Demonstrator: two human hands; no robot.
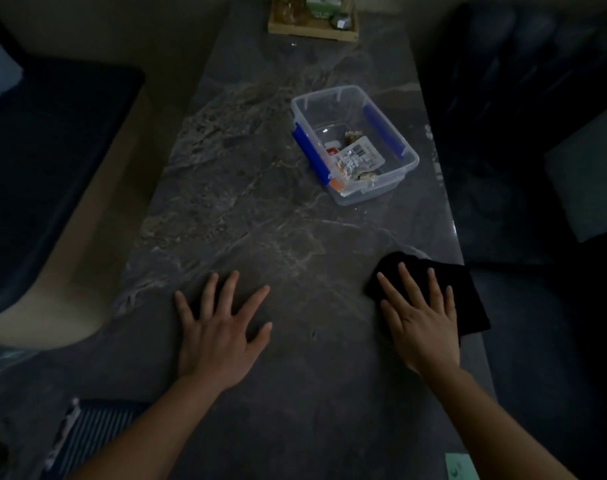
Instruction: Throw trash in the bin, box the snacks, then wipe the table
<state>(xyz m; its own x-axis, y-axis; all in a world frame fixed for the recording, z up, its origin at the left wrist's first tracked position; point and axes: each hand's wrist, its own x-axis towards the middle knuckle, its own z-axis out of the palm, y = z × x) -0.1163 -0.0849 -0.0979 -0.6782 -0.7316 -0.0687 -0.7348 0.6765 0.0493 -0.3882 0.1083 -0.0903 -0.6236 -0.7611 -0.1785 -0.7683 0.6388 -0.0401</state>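
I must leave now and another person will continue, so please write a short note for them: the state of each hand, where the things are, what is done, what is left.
Left hand: flat on the table, fingers spread, holding nothing.
Right hand: flat, pressing the black cloth at the table's right edge, near end.
Clear box: on the table's right side, farther away, open, with the snack packets inside.
Wooden tray: at the far end, with items on it.
Done: the snacks seem boxed; no loose trash shows on the table.
Left: wipe the table. The bin is not in view.
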